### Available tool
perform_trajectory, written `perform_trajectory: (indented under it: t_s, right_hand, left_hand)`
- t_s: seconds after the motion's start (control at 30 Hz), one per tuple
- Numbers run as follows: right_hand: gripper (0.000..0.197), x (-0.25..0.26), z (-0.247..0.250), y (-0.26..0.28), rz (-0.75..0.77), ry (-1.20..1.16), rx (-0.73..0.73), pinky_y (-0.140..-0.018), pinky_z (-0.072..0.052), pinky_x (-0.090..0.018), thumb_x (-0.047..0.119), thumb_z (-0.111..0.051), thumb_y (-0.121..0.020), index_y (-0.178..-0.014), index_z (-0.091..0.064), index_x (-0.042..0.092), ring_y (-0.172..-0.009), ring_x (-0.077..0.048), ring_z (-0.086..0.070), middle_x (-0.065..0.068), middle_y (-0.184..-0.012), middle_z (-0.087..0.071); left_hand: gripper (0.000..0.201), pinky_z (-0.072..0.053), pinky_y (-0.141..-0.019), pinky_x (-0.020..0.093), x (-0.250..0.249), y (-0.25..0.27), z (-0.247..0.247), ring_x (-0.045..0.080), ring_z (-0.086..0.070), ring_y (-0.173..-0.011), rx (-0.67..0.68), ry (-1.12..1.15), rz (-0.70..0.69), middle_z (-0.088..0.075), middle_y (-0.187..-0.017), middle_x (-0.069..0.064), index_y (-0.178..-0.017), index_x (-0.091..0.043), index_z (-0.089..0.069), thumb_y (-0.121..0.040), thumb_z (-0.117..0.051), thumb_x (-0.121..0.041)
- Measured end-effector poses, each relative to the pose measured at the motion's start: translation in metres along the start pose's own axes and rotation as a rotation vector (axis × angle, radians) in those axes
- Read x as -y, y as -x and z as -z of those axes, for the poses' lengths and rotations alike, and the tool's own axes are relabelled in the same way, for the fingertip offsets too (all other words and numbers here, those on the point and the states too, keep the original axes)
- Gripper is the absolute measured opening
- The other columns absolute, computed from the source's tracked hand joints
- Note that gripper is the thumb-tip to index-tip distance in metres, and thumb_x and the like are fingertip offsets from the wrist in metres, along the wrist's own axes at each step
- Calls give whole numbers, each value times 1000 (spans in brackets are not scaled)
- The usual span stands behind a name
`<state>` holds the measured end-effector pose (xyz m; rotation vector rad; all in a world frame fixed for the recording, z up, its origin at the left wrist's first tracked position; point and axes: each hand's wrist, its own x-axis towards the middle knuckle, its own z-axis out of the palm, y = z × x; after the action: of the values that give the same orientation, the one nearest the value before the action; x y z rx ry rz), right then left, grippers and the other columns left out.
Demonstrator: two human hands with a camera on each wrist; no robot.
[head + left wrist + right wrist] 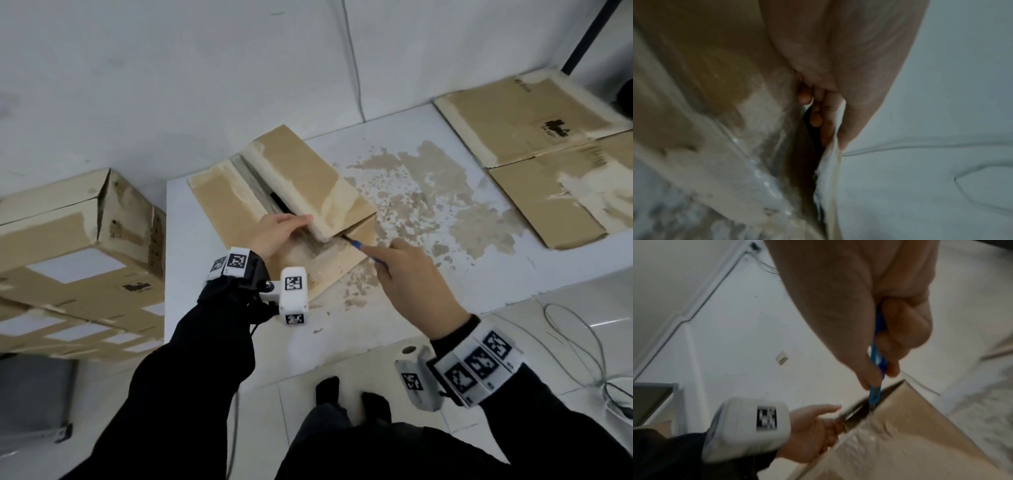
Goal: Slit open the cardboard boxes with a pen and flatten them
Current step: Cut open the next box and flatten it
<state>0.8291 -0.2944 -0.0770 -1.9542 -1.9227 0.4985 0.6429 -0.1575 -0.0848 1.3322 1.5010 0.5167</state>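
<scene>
Fingers (pixel 816 120) of the left hand (pixel 277 233) hooked the flap (pixel 301 178); right hand (pixel 414 277) gripped the pen (pixel 363 248).
Centre seam looked slit; flat boxes (pixel 534 137) lay at two o'clock, sealed boxes (pixel 78 240) at nine.

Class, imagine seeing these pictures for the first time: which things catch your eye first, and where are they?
The half-open cardboard box at mid-table, its flap gripped by the left hand. Beside it, the right hand drives a blue pen into its near corner. Flattened boxes lie far right.

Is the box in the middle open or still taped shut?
Partly open: the box shows a dark gap along its top, and the left hand lifts one flap.
</scene>
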Motion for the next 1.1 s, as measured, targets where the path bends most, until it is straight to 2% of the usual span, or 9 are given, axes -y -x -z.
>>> perform_trajectory:
  t_s: [0.1,0.2,0.33,0.43,0.53,0.67,0.8,0.97,1.1]
  right_hand:
    - [34,-6,30,6,72,-167,105,-51,-42,-21,16,-44,-99,-130,-54,23,-55,-14,-51,1,-78,-61]
    - [20,-28,59,5,-21,-349,30,-44,-37,-16,18,-45,-99,-108,-61,22,-47,-6,-46,9,-71,-62]
    - [17,-54,64,-30,-112,-491,-162,-63,-48,-39,18,-42,-100,-99,-57,13,-68,-22,-56,-5,-81,-62]
    - [22,-65,49,-60,-178,-508,-200,-58,-35,-32,20,-36,-102,-108,-53,8,-65,-21,-45,-4,-78,-53]
    - [21,-69,29,-76,-299,-584,-130,-60,-33,-31,22,-30,-103,-104,-48,10,-78,-21,-46,-5,-87,-50]
    - [18,-50,1,-59,-462,-955,-121,-65,-49,-28,20,-29,-104,-95,-41,12,-75,-18,-58,-7,-95,-58]
    - [12,-23,-31,-18,-508,-1214,31,-73,-57,-43,18,-29,-104,-104,-39,11,-70,-28,-67,-17,-97,-63]
    - [12,-35,-33,-7,-254,-797,-6,-48,-44,-28,17,-37,-101,-106,-48,13,-47,-6,-51,-8,-88,-62]
    - [22,-55,-5,-8,-4,-518,114,-53,-43,-30,20,-42,-100,-117,-53,26,-53,-14,-51,6,-76,-63]
  left_hand:
    - [38,-43,-68,29,-3,-3,-15,18,-54,-63,-55,-152,-37,-57,-65,7,-64,-10,-55,-81,-72,-39]
    - [38,-47,-69,34,2,5,-19,27,-57,-63,-110,-254,-149,-60,-65,16,-61,-11,-48,-83,-72,-31]
    - [35,-39,-65,31,3,23,13,20,-49,-61,142,-461,-213,-55,-64,3,-64,-17,-44,-82,-72,-27]
    - [27,-34,-70,30,-9,22,50,15,-49,-70,217,-897,-250,-51,-70,-9,-72,-24,-46,-85,-67,-34]
    - [7,-31,-91,33,-21,6,80,16,-56,-92,37,-1132,-198,-61,-91,-10,-89,-28,-53,-89,-60,-29]
    - [14,-34,-97,36,-27,-14,79,23,-59,-99,-185,-1083,-201,-67,-98,-1,-101,-23,-58,-89,-56,-18]
    - [14,-48,-83,35,-36,-5,14,23,-59,-92,-11,-812,-339,-61,-97,4,-101,-19,-62,-90,-56,-24]
    - [19,-43,-91,34,-17,20,-38,15,-44,-102,63,-943,-533,-52,-104,-4,-104,-20,-59,-94,-51,-34]
    - [37,-41,-100,34,-6,41,-22,11,-43,-113,177,-965,-558,-48,-121,-5,-122,-23,-56,-89,-55,-38]
